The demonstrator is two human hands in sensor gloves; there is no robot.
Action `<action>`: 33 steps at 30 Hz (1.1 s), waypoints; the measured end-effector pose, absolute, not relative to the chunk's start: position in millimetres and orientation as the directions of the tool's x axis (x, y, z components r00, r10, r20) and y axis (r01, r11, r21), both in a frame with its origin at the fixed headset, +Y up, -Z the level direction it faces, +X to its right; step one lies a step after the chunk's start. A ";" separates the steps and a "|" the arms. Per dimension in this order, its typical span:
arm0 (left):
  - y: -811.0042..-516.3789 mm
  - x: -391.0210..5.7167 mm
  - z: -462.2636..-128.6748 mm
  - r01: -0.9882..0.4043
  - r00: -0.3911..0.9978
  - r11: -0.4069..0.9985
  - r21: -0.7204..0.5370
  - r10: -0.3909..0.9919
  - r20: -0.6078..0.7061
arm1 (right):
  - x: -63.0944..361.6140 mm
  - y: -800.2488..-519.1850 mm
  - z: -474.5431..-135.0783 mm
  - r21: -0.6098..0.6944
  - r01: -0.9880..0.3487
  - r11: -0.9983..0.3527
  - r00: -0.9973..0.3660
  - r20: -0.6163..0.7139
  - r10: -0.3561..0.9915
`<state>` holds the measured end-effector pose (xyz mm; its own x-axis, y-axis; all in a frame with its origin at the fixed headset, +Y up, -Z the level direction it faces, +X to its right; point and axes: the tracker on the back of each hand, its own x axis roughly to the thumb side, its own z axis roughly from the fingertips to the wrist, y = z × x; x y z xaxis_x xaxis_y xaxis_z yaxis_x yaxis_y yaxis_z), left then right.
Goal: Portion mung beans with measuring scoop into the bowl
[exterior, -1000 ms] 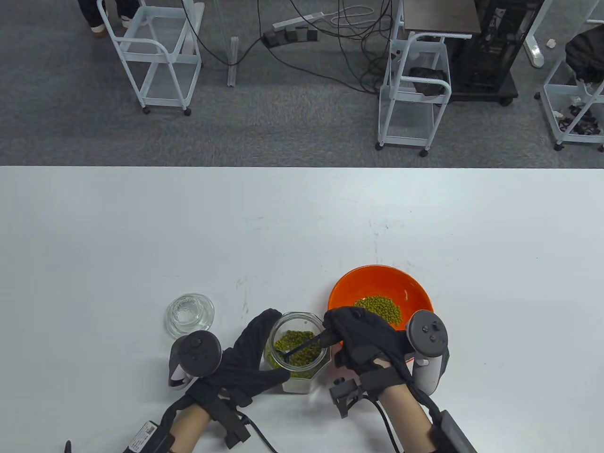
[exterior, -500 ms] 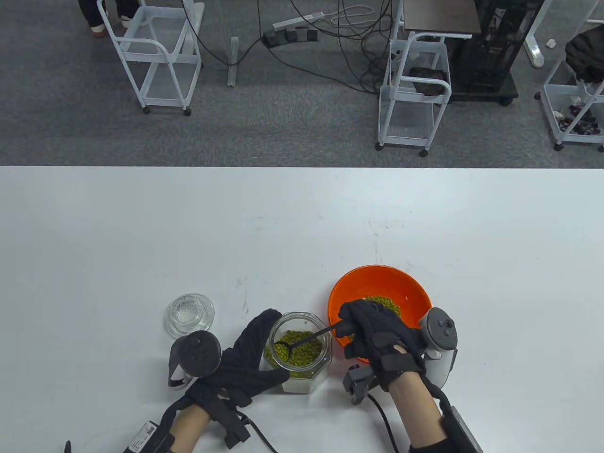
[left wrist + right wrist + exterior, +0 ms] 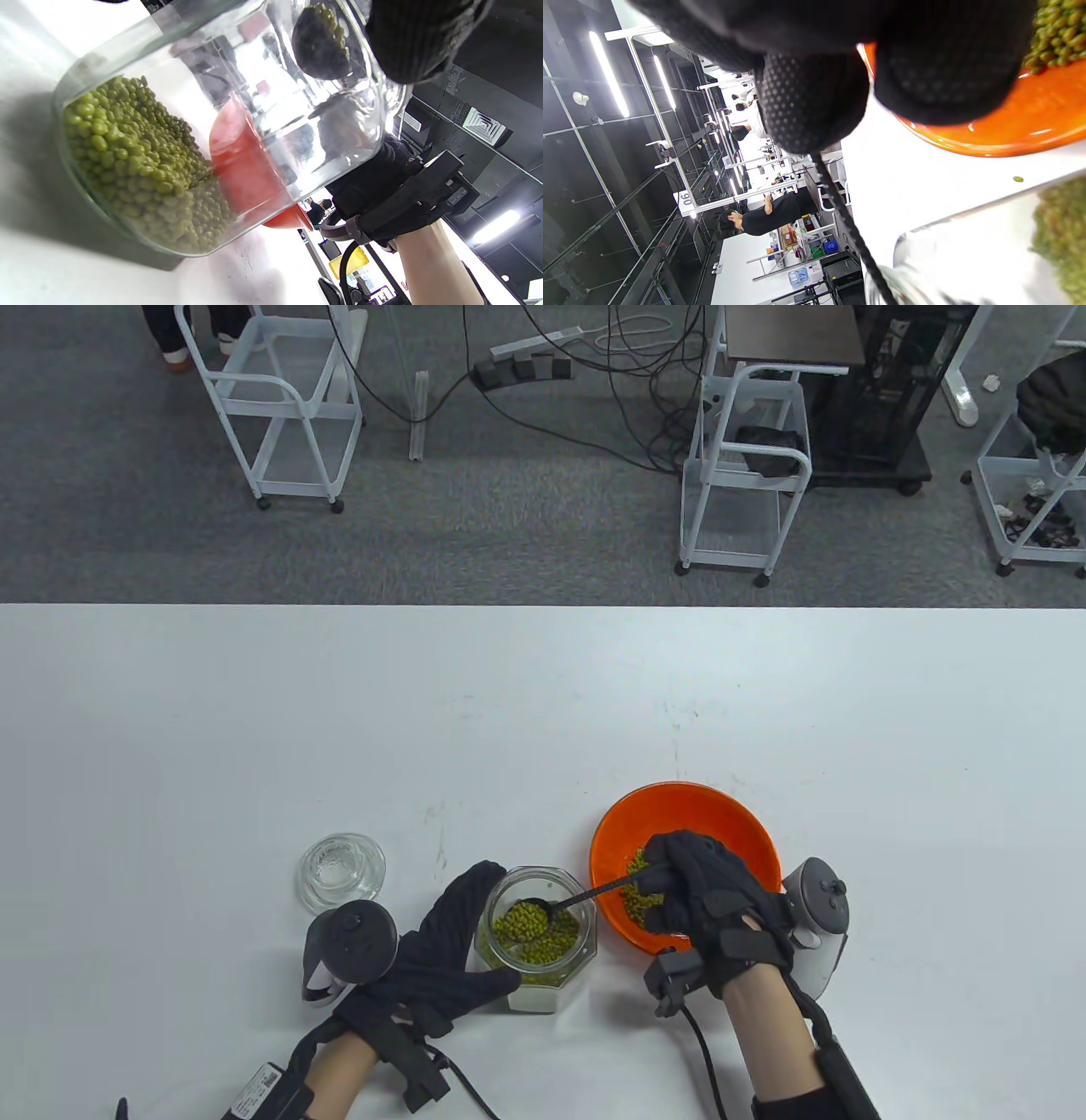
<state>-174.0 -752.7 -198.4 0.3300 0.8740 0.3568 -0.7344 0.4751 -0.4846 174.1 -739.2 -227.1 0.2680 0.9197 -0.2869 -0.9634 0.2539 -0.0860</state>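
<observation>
Fingers of your right hand (image 3: 708,895) pinch thin handle of black measuring scoop (image 3: 543,909); cup heaped with green mung beans, level above mouth of clear faceted glass jar (image 3: 538,933). Handle axis runs from cup rightward toward round orange bowl (image 3: 721,813), just beside jar. Your left hand (image 3: 441,954) grips jar side. Carry rightward; keep cup level.

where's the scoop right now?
Table view, near the bottom centre: the scoop, heaped with mung beans, sits over the mouth of the glass jar, its handle running right to the right hand above the orange bowl.
</observation>
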 end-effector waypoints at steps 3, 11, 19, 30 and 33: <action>-752.7 -174.0 -198.4 -0.734 0.330 0.475 -0.485 0.874 0.357 | 177.2 -740.6 -228.0 -0.086 -0.953 0.290 0.302 -0.287 0.909; -752.8 -174.0 -197.9 -0.736 0.328 0.473 -0.484 0.875 0.356 | 190.8 -737.3 -229.4 -0.095 -0.923 0.373 0.385 -0.267 0.883; -752.8 -174.1 -197.9 -0.736 0.328 0.473 -0.484 0.875 0.356 | 223.4 -730.2 -230.2 -0.149 -0.880 0.451 0.474 -0.211 0.855; -752.8 -174.1 -197.9 -0.736 0.328 0.473 -0.484 0.875 0.356 | 299.4 -731.5 -225.4 -0.363 -0.851 0.380 0.434 -0.080 0.897; -752.8 -174.1 -197.9 -0.736 0.328 0.473 -0.484 0.875 0.356 | 314.7 -734.3 -222.9 -0.415 -0.845 0.336 0.395 -0.064 0.916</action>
<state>-174.1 -752.8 -197.9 0.3282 0.8749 0.3562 -0.7360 0.4732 -0.4841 314.7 -734.3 -222.9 0.3955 0.9162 -0.0640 -0.8455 0.3359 -0.4151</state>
